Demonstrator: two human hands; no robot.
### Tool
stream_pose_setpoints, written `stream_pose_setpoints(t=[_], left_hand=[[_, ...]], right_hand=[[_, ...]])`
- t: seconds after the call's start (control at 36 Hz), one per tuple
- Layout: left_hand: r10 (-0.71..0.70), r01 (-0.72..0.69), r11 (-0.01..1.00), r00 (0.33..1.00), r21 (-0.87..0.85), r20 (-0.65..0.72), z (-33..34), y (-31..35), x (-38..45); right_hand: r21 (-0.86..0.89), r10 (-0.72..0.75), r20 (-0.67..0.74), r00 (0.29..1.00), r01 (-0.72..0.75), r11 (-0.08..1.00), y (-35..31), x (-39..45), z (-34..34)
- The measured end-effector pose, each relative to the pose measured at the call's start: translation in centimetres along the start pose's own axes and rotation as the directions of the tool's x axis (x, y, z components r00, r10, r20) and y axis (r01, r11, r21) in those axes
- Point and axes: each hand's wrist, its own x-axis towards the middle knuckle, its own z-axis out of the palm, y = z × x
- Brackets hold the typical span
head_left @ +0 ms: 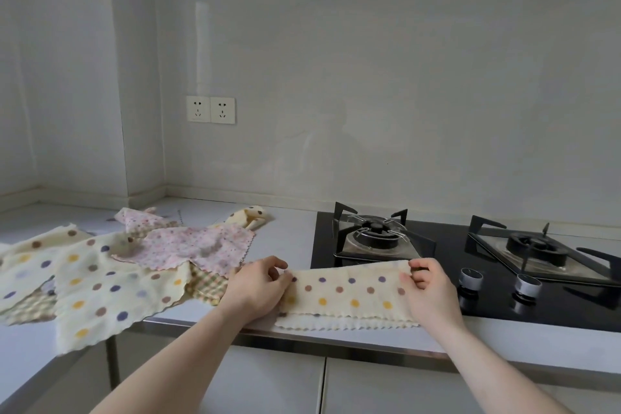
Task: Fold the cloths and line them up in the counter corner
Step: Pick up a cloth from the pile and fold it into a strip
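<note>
Head view: both hands pinch the dotted cloth at the worktop front edge — left hand, right hand — its long axis running left-right, half-folded between them.

— Which colours are seen on the folded cloth?
— Cream, dotted purple, brown and yellow.
— And beside it?
— A pink speckled cloth, a checked cloth; the hob is black.
</note>
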Motion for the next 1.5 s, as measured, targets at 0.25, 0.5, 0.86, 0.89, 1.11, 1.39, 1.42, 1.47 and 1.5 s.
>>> stream_pose_setpoints(t=[0.25,0.5,0.86,0.89,1.11,1.39,1.42,1.47,1.5], left_hand=[[0.011,-0.017,0.990,0.999,0.137,0.046,-0.1,0.2,0.1],[0.010,-0.012,0.997,1.000,0.075,0.029,-0.1,-0.1,0.2],[-0.034,0.041,0.990,0.998,-0.138,0.052,-0.8,0.0,-0.3],[-0.035,0.042,0.989,0.998,-0.145,0.052,-0.8,-0.1,-0.2],[-0.051,0.056,0.963,0.998,-0.264,0.026,-0.8,-0.4,0.1],[-0.001,0.012,0.986,0.998,-0.166,0.063,-0.5,-0.4,0.2],[0.012,-0.002,0.985,0.998,-0.175,0.058,-0.5,-0.4,0.3],[0.046,-0.036,0.978,0.998,-0.206,0.044,-0.3,-0.4,0.4],[0.067,-0.057,0.972,0.997,-0.229,0.036,-0.3,-0.4,0.4]], right_hand=[[-0.160,0.099,0.210,0.973,-0.065,0.985,-1.7,0.4,-0.2],[-0.060,0.183,0.278,0.943,-0.173,0.983,-7.3,2.0,-1.5],[0.000,0.151,0.551,0.821,-0.181,0.984,-13.9,-1.7,5.3],[-0.019,0.150,0.557,0.817,-0.167,0.986,-13.8,-2.0,5.9],[-0.121,0.109,0.617,0.780,-0.043,0.992,-11.6,-3.1,8.3],[-0.244,-0.097,0.280,0.955,0.168,0.955,-6.4,-1.7,6.0],[-0.244,-0.081,0.286,0.955,0.155,0.957,-5.9,-2.0,6.2],[-0.232,-0.080,0.272,0.959,0.146,0.962,-5.3,-2.4,6.6],[-0.212,-0.082,0.263,0.961,0.140,0.967,-5.2,-2.4,6.7]])
